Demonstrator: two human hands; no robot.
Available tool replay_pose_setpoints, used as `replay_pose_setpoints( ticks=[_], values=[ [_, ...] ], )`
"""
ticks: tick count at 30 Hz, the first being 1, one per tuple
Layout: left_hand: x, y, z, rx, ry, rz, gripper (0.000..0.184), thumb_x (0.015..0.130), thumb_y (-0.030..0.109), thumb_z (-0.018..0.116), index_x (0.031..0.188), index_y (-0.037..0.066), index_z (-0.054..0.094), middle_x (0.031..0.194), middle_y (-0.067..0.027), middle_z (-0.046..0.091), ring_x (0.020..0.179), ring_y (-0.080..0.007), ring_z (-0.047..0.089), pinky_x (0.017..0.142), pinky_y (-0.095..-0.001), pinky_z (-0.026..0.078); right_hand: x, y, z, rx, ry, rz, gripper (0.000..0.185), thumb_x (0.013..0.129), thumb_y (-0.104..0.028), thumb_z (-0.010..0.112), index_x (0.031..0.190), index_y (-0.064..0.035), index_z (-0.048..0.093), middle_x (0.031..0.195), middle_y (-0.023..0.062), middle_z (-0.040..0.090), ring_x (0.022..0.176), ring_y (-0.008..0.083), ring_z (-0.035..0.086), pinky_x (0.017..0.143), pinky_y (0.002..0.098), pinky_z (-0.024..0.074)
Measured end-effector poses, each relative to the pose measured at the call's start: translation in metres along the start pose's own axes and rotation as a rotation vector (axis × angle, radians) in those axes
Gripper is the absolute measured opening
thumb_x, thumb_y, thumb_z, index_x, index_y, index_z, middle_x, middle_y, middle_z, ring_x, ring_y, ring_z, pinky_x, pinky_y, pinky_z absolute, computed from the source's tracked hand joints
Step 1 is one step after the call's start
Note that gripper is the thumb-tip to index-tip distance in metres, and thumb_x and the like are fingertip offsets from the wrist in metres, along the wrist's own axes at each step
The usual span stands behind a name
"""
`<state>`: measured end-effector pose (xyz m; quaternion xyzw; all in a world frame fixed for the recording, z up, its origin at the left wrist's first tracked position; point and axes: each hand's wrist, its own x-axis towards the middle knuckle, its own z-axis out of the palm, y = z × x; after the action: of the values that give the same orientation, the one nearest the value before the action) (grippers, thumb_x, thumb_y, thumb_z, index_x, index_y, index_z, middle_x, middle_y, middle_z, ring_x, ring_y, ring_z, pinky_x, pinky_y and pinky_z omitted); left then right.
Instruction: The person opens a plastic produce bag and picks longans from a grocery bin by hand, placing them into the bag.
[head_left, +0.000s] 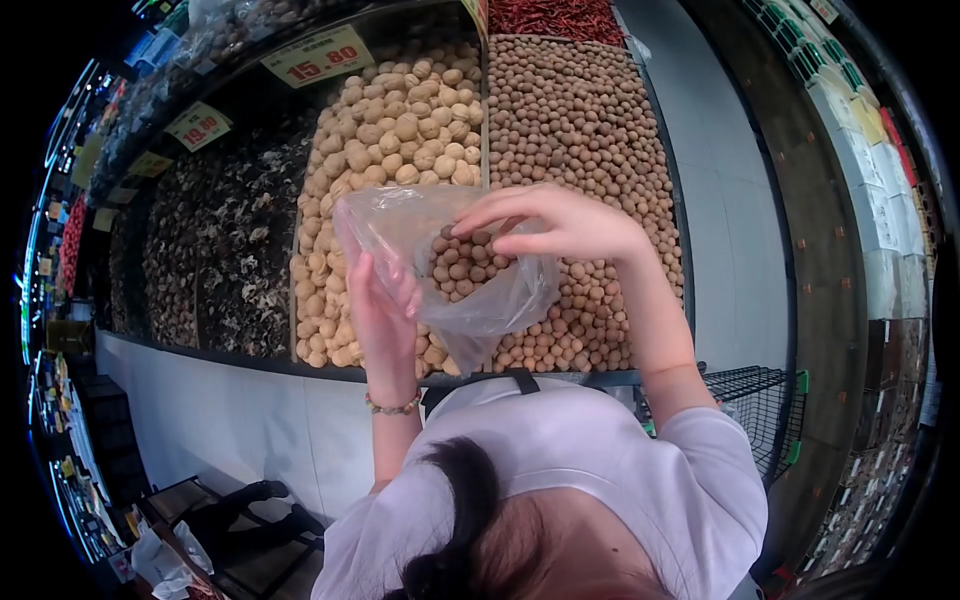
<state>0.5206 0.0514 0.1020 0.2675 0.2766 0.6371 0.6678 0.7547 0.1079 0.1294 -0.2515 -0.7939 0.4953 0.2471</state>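
A clear plastic bag (400,222) hangs open over the bins, with several round brown nuts (462,268) inside it. Wrapped round the bag's left side, my left hand (382,290) holds it up and wears a beaded bracelet at the wrist. My right hand (545,222) reaches over the bag's mouth from the right, its fingers curved and apart just above the nuts. Below the bag lie a bin of pale walnuts (405,125) on the left and a bin of small brown round nuts (580,120) on the right.
Dark dried goods (250,240) fill bins at the left, under price signs (318,56). Red dried chillies (555,18) lie at the top. A black wire basket (750,400) with green corners stands at the right. Packaged goods (880,190) line the far right.
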Motion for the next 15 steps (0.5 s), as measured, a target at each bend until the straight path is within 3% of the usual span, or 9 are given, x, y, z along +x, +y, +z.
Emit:
replay_pose_setpoints(
  ticks=[2, 4, 6, 8, 9, 13, 15],
  values=[
    [0.000, 0.001, 0.002, 0.007, 0.001, 0.003, 0.053, 0.095, 0.021, 0.043, 0.145, 0.023, 0.023, 0.079, 0.0003, 0.044, 0.058, -0.0043, 0.039, 0.042, -0.0164, 0.034, -0.012, 0.030, -0.037, 0.321, 0.084, 0.025, 0.038, 0.089, -0.023, 0.055, 0.125, -0.0115, 0.055, 0.124, 0.0145, 0.056, 0.114, 0.0255, 0.053, 0.094, 0.0349, 0.0446],
    [0.001, 0.001, 0.005, 0.004, 0.042, 0.005, 0.055, 0.095, 0.021, 0.043, 0.145, 0.024, 0.022, 0.080, -0.0002, 0.045, 0.058, -0.0041, 0.039, 0.042, -0.0164, 0.035, -0.007, 0.068, -0.055, 0.019, 0.502, 0.213, 0.048, 0.088, -0.034, 0.057, 0.130, -0.0115, 0.049, 0.131, 0.0149, 0.049, 0.119, 0.0259, 0.050, 0.095, 0.0363, 0.0448],
    [0.001, 0.000, 0.006, -0.002, 0.059, -0.005, 0.056, 0.095, 0.020, 0.043, 0.146, 0.024, 0.020, 0.081, -0.0006, 0.045, 0.058, -0.0040, 0.040, 0.042, -0.0165, 0.035, -0.005, 0.158, -0.069, -0.511, 0.688, 0.514, 0.071, 0.079, -0.049, 0.064, 0.138, -0.0174, 0.039, 0.145, 0.0198, 0.028, 0.133, 0.0339, 0.032, 0.104, 0.0478, 0.0343],
    [0.003, 0.000, 0.009, -0.017, 0.046, -0.016, 0.058, 0.095, 0.019, 0.043, 0.146, 0.024, 0.019, 0.083, -0.0008, 0.045, 0.058, -0.0040, 0.040, 0.042, -0.0165, 0.035, 0.001, 0.191, -0.071, -0.740, 0.567, 0.791, 0.089, 0.070, -0.057, 0.068, 0.143, -0.0241, 0.030, 0.152, 0.0196, 0.007, 0.140, 0.0393, 0.007, 0.108, 0.0590, 0.0161],
    [0.003, 0.000, 0.009, -0.008, 0.031, -0.009, 0.058, 0.094, 0.019, 0.044, 0.146, 0.024, 0.018, 0.082, -0.0007, 0.045, 0.058, -0.0041, 0.040, 0.042, -0.0166, 0.035, 0.001, 0.215, -0.073, -0.764, 0.585, 0.767, 0.087, 0.070, -0.061, 0.065, 0.143, -0.0270, 0.030, 0.153, 0.0184, 0.004, 0.140, 0.0411, -0.004, 0.106, 0.0655, 0.0058],
    [0.003, 0.002, 0.004, 0.006, 0.002, 0.017, 0.060, 0.094, 0.018, 0.044, 0.147, 0.024, 0.017, 0.082, -0.0006, 0.045, 0.057, -0.0042, 0.039, 0.041, -0.0166, 0.035, 0.016, 0.250, -0.084, -0.700, 0.625, 0.866, 0.084, 0.071, -0.067, 0.059, 0.140, -0.0255, 0.036, 0.153, 0.0155, 0.008, 0.140, 0.0392, 0.000, 0.105, 0.0657, 0.0069],
    [0.002, 0.003, 0.001, -0.001, 0.004, 0.014, 0.060, 0.094, 0.018, 0.045, 0.147, 0.024, 0.017, 0.082, -0.0006, 0.045, 0.056, -0.0041, 0.038, 0.041, -0.0164, 0.034, 0.022, 0.257, -0.078, -0.744, 0.689, 0.802, 0.076, 0.071, -0.063, 0.060, 0.135, -0.0244, 0.043, 0.148, 0.0147, 0.021, 0.136, 0.0391, 0.017, 0.102, 0.0647, 0.0188]
  ],
)
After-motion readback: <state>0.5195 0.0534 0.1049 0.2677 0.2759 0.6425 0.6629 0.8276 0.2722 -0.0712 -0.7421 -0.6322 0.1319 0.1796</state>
